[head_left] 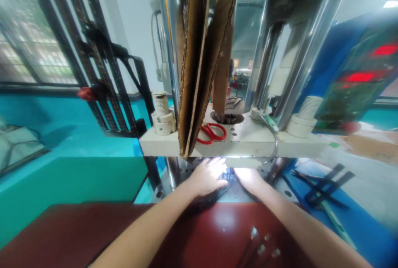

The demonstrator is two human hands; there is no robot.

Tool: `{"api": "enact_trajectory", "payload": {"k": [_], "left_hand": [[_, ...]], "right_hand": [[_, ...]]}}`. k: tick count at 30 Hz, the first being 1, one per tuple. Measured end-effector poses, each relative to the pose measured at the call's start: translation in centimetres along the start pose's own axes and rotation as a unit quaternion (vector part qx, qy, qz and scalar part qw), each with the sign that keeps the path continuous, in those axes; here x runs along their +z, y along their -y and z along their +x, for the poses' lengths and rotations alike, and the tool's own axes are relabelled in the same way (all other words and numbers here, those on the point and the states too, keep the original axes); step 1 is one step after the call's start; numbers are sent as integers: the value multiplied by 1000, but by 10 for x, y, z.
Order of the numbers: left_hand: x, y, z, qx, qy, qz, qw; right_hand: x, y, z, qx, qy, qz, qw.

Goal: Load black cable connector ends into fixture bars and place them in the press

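Teal paint covers the low wall on my far left, under a barred window, and a black folding frame leans against it. Moving in, I see a white threaded post standing on the left corner of the pale machine plate, and folded cardboard sheets hang down in front of the chrome columns, their lower edge dropping past the plate's front. Just right of the cardboard a pair of red-handled scissors lies flat on the plate, beside a round hole. Below the plate, my left hand reaches into the brightly lit gap, fingers spread and laid flat on a dark part that sits on the machine bed under the plate; black cable curves out just beneath that hand. My right hand is next to it, touching the same dark part, but the glare washes it out and I cannot tell whether those fingers are pinching or only resting. Both forearms cross a glossy dark-red surface, where a few metal-tipped pieces lie near my right arm. Further right, black strips rest on a blue table, and a blurred panel with red lights stands behind.
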State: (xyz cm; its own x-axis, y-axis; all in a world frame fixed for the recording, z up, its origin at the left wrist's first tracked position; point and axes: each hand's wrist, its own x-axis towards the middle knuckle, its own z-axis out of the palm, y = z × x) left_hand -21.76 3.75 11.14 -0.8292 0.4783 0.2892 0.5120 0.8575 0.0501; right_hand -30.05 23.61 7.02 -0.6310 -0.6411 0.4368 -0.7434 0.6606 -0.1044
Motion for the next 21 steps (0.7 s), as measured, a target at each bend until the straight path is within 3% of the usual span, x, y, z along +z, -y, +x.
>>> {"api": "enact_trajectory", "payload": {"k": [3, 7, 15, 21], "left_hand": [[13, 25, 2, 21, 46, -2, 999], [26, 42, -6, 20, 48, -20, 998], [25, 20, 10, 13, -21, -11, 1000], [30, 16, 28, -16, -2, -33, 999]], "right_hand": [[0, -3, -1, -9, 4, -11, 1000], [2, -3, -3, -17, 4, -20, 1000], [-4, 1, -1, -57, 6, -34, 998], [-11, 4, 6, -30, 65, -38, 997]]}}
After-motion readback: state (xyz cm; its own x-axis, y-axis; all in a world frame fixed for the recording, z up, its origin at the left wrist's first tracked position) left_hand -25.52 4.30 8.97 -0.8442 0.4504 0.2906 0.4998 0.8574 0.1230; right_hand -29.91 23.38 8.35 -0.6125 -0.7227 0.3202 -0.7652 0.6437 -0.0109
